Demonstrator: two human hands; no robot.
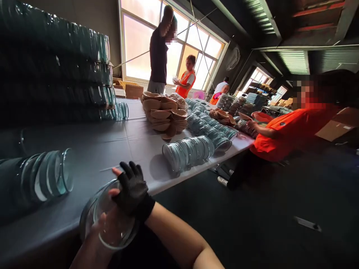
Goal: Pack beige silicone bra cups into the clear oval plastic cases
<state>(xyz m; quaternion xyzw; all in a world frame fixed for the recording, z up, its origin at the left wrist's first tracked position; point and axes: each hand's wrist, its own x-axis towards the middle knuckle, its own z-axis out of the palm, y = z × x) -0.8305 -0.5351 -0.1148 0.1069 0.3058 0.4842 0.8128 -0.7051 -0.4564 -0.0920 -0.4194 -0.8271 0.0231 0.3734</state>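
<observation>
In front of me, at the table's near edge, a round clear glass piece (114,247), a lid or shallow bowl, is tilted, with more glass behind it. My left hand (104,228) is blurred and partly seen through the glass; it grips the piece from the left and below. My right hand (132,188), in a black glove with bare thumb and fingertip, lies over the upper right of the glass. Its fingers are stretched out and apart. Left of the hands, a row of nested round glass pieces (60,173) lies on the table.
The grey-covered table (112,140) holds another row of glass pieces (190,149), piles of tan rounded sheets (162,112) and a tall glass stack (56,67). A person in an orange shirt (288,129) works at the right edge. Other people (158,56) stand by the window.
</observation>
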